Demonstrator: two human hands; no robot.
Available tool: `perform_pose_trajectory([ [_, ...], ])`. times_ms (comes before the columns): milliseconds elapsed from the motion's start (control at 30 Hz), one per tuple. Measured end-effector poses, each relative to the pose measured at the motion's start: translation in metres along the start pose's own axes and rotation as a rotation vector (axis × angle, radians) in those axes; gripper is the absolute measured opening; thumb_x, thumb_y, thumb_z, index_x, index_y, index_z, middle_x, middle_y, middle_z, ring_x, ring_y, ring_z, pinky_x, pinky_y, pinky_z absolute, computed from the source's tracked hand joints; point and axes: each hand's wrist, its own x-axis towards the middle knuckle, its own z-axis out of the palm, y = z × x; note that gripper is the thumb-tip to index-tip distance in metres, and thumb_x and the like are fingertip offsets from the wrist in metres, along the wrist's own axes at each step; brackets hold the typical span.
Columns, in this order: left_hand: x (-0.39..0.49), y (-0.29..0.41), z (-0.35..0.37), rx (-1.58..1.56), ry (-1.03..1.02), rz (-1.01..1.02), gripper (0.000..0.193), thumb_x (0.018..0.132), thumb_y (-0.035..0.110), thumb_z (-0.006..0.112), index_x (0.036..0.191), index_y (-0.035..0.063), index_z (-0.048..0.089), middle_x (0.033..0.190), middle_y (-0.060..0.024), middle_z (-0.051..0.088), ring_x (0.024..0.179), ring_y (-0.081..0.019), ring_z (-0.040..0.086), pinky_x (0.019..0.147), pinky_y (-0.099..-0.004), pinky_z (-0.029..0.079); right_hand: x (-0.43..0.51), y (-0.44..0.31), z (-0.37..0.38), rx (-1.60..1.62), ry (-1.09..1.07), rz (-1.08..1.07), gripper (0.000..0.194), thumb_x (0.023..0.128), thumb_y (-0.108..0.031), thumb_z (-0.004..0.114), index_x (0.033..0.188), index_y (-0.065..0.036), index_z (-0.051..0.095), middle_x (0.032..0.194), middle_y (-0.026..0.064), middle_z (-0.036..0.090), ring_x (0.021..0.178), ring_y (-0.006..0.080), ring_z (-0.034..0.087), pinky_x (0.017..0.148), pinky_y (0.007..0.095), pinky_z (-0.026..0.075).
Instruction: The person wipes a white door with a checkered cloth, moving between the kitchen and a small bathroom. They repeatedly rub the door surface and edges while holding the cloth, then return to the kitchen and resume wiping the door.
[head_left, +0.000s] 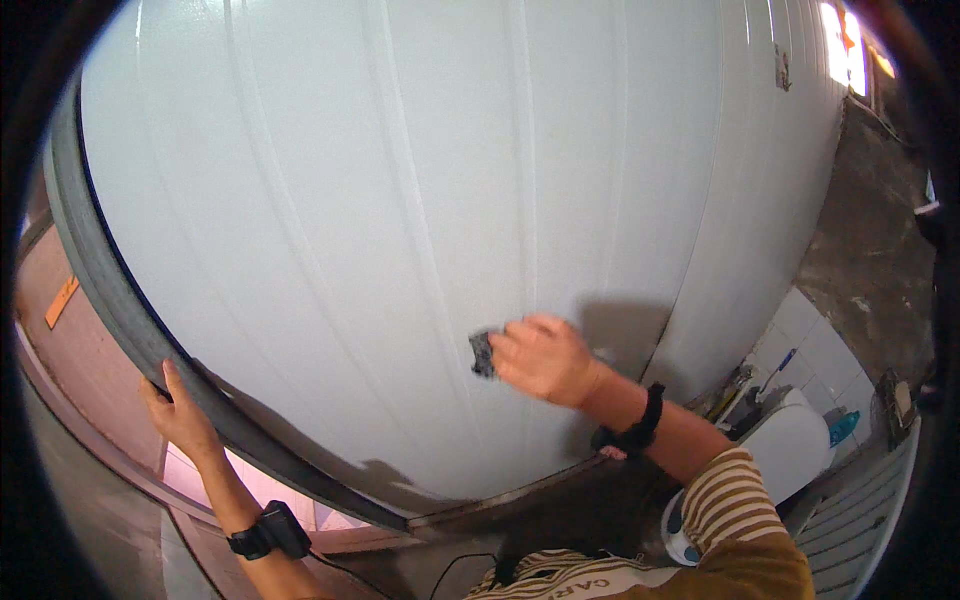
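Observation:
A large white ribbed wall panel (465, 187) fills most of the view before me. My right hand (544, 360) is against its lower middle, fingers closed on a dark grey cloth or scrubbing pad (482, 354) that lies on the panel. The hand hides part of the pad, so its exact kind is unclear. At the lower left, my left hand (178, 412) grips the grey frame edge (124, 262) that borders the panel. Its thumb rests on the frame's near side, and the other fingers are partly hidden behind it. Both wrists wear black straps.
On the right are a white toilet tank or lid (795, 442), a teal bottle (845, 427) and a blue-handled brush (787, 360) near a tiled wall. A white bucket (679, 529) stands by my right side. A slatted white rack (862, 517) is at lower right; a black cable (465, 556) hangs below.

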Motion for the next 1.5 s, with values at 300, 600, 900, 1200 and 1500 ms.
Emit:
perform_pose_trajectory([
  [300, -0.005, 0.003, 0.005, 0.006, 0.036, -0.018, 0.037, 0.104, 0.031, 0.060, 0.119, -0.0031, 0.061, 0.106, -0.0126, 0.066, 0.095, -0.0231, 0.061, 0.087, -0.0341, 0.049, -0.022, -0.006, 0.023, 0.198, -0.114, 0.010, 0.011, 0.081, -0.010, 0.073, 0.089, -0.009, 0.066, 0.109, 0.0063, 0.069, 0.106, 0.0223, 0.064, 0.085, 0.0374, 0.051],
  [600, -0.004, -0.003, 0.005, 0.039, 0.065, 0.009, 0.034, 0.104, 0.026, 0.058, 0.121, -0.0034, 0.059, 0.102, -0.0143, 0.065, 0.091, -0.0246, 0.060, 0.086, -0.0356, 0.049, 0.127, 0.105, -0.017, -0.185, 0.347, 0.146, 0.027, 0.080, 0.002, 0.068, 0.107, -0.005, 0.065, 0.108, 0.0127, 0.066, 0.106, 0.0337, 0.062, 0.094, 0.0470, 0.052],
  [900, -0.008, 0.003, 0.007, -0.033, 0.115, 0.056, 0.036, 0.104, 0.023, 0.058, 0.127, -0.0048, 0.057, 0.109, -0.0174, 0.065, 0.100, -0.0295, 0.061, 0.092, -0.0377, 0.047, 0.096, 0.062, 0.015, 0.101, 0.090, 0.057, 0.024, 0.091, -0.002, 0.064, 0.114, -0.006, 0.062, 0.122, 0.0176, 0.062, 0.115, 0.0316, 0.060, 0.102, 0.0445, 0.050],
  [1200, -0.008, 0.003, 0.002, -0.047, 0.076, 0.041, 0.035, 0.105, 0.024, 0.057, 0.124, -0.0049, 0.057, 0.109, -0.0170, 0.064, 0.100, -0.0279, 0.059, 0.092, -0.0368, 0.046, 0.085, 0.062, 0.020, 0.361, -0.571, -0.251, 0.005, 0.097, -0.012, 0.060, 0.097, -0.007, 0.060, 0.103, 0.0098, 0.062, 0.094, 0.0198, 0.063, 0.083, 0.0347, 0.054],
  [1500, -0.008, 0.005, -0.002, -0.084, 0.018, -0.012, 0.029, 0.105, 0.026, 0.060, 0.113, -0.0023, 0.060, 0.098, -0.0065, 0.061, 0.089, -0.0176, 0.056, 0.084, -0.0311, 0.047, 0.072, 0.066, 0.015, -0.084, 0.203, 0.059, 0.038, 0.089, -0.003, 0.069, 0.126, -0.011, 0.064, 0.131, 0.0163, 0.063, 0.129, 0.0365, 0.058, 0.111, 0.0511, 0.045],
])
